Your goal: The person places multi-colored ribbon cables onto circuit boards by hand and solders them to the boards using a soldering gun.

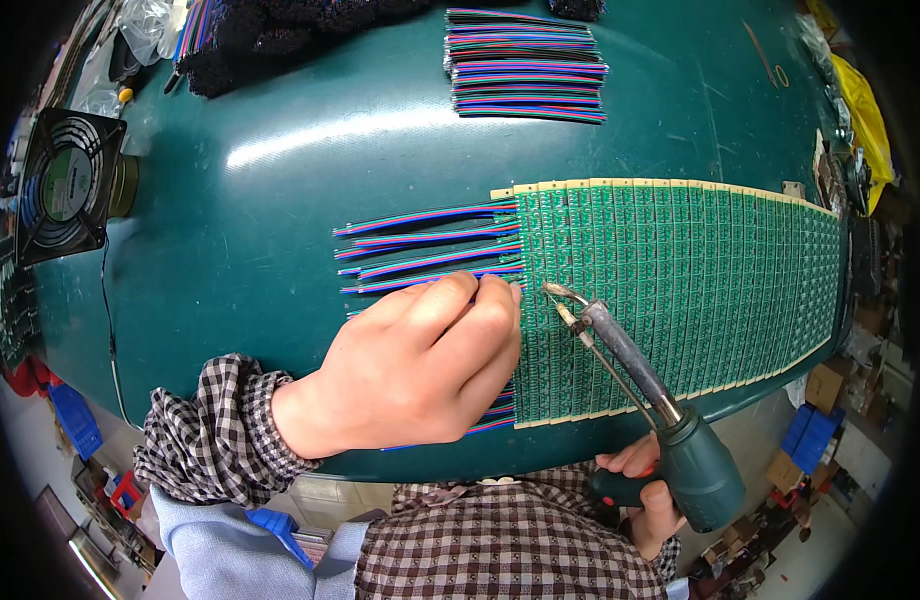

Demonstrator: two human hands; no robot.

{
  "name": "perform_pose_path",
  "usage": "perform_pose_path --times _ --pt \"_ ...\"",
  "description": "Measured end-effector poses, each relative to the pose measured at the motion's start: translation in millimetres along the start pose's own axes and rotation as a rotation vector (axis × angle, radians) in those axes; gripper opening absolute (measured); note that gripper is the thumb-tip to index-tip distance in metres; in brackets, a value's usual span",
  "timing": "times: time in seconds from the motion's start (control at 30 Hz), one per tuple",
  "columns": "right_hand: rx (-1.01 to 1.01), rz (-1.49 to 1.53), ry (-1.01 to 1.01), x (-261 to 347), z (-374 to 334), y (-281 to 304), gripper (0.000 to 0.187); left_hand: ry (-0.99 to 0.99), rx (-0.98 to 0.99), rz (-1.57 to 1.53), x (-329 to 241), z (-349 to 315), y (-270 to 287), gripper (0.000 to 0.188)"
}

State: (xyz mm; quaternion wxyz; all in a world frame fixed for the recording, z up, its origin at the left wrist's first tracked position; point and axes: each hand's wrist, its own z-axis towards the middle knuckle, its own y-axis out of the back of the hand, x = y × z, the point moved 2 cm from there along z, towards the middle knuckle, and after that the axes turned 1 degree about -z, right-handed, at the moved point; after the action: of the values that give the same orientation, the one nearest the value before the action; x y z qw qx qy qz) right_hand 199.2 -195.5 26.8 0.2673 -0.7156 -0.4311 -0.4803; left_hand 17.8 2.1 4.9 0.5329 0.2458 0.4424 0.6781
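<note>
My left hand (410,360) is closed in a pinch at the left edge of a large green circuit board panel (670,290), on coloured wires whose gripped ends its fingers hide. Just above it, bundles of blue, red, green and black wires (430,235) lie with their right ends against the board's edge. More wire ends show below the hand. My right hand (645,500) is wrapped round the handle of a green soldering gun (700,470). The gun's metal tip and thin feed tube point up and left, over the board, close to my left fingertips.
A stack of cut coloured wires (525,68) lies at the far side of the green table (310,150). Left of it is a dark heap of wires (290,40). A black fan (70,185) stands at the left edge, its cord running down the table. Yellow plastic (862,130) is at the right.
</note>
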Motion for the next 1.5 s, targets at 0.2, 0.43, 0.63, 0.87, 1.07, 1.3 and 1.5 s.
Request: perform_pose_path --times 0.2,0.43,0.63,0.87,1.07,1.3,1.5 --pt "0.009 0.053 0.036 -0.3 0.7 0.1 0.051 -0.003 -0.006 -0.004 1.5 0.1 0.7 0.035" --pt "-0.024 0.233 0.201 1.3 16.0 -0.4 0.056 -0.002 0.038 0.013 -0.2 4.1 4.6 0.036" --pt "-0.007 0.475 0.158 1.7 25.6 16.5 0.051 -0.003 0.068 0.109 -7.1 8.7 13.2 0.037" --pt "-0.024 0.563 0.202 0.7 32.6 30.0 0.048 0.227 -0.003 -0.173 5.6 62.2 42.3 0.032" --pt "0.004 0.571 0.230 4.0 27.2 36.1 0.046 0.343 0.115 -0.303 64.0 103.6 -10.2 0.015" --pt "-0.112 0.593 0.239 -12.6 29.5 51.2 0.055 0.360 0.180 -0.195 67.8 114.1 -27.7 0.012" --pt "-0.065 0.607 0.270 -16.3 34.2 53.8 0.057 0.440 0.254 -0.202 65.3 118.0 -26.8 0.011"
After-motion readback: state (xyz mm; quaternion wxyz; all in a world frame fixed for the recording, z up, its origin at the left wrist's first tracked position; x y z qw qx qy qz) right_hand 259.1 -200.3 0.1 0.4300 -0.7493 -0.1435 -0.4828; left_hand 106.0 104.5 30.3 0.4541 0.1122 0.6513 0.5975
